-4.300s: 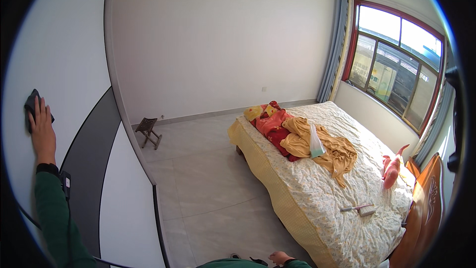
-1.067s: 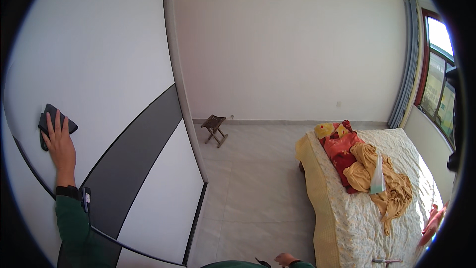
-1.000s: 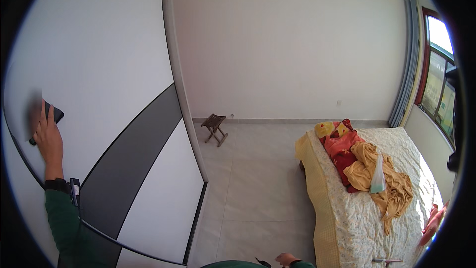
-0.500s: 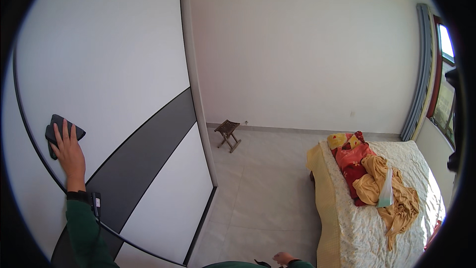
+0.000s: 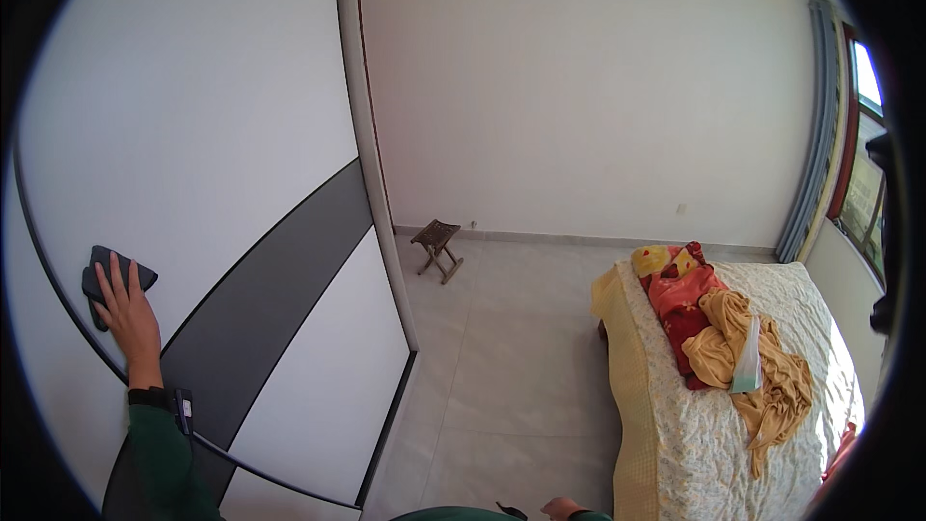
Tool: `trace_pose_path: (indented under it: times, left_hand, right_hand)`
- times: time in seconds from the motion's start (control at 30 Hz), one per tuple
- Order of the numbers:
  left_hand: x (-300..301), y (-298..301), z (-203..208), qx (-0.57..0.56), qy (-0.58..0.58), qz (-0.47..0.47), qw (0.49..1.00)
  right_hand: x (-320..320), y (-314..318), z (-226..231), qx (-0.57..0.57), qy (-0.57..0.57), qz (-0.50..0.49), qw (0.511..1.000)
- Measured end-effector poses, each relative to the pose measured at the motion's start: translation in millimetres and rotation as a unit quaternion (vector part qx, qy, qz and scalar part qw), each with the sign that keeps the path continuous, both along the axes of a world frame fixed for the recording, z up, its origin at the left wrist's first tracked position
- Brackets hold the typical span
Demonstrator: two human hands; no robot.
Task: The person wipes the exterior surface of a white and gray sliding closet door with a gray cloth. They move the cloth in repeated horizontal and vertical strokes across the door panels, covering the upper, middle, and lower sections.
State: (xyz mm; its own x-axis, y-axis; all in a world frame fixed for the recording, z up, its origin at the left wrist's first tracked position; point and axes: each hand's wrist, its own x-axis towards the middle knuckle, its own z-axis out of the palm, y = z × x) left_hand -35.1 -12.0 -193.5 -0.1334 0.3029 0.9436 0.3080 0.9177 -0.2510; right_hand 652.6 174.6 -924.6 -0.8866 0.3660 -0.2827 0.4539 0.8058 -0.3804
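My left hand (image 5: 132, 323) presses a folded dark grey cloth (image 5: 140, 275) against the white sliding wardrobe door (image 5: 212, 116). Its fingers are spread over the cloth, which pokes out on both sides of them. The door's dark upright edge strip (image 5: 48, 251) runs close to the left of the cloth. A broad grey band (image 5: 270, 280) crosses the door to the right of my wrist, which wears a black strap with a small device. At the lower edge, low beside my body, my right hand (image 5: 559, 507) shows only in part; its fingers cannot be made out.
A small wooden folding stool (image 5: 438, 246) stands near the far wall. On the right is a bed (image 5: 690, 444) with a red blanket (image 5: 680, 309), a crumpled tan cloth (image 5: 781, 386) and a pale plastic bag (image 5: 748, 362). A blue-grey curtain (image 5: 820, 135) hangs beside the window.
My left hand and the cloth have slid a little down the door. The whole view has shifted slightly. My right hand stays low by the lower edge.
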Motion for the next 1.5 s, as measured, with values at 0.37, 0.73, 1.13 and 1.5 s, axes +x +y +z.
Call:
trace_pose_path:
  times: [0.37, 0.73, 1.13, 1.5]
  left_hand:
    - [-53, -19, 153, 0.089, 0.174, 0.012, 0.981]
    - [-62, -24, 162, 0.067, 0.158, 0.229, 0.958]
    - [-90, -33, 171, 0.052, 0.209, 0.237, 0.947]
    - [-121, 19, 208, -0.026, 0.034, 0.282, 0.959]
  right_hand:
    - [-27, -9, 14, -0.177, 0.037, -0.13, 0.975]
    - [-34, -18, 2, -0.203, -0.037, -0.128, 0.97]
    - [-37, 26, -50, -0.185, -0.023, -0.079, 0.979]
    - [-118, 116, 128, -0.341, -0.156, -0.279, 0.884]
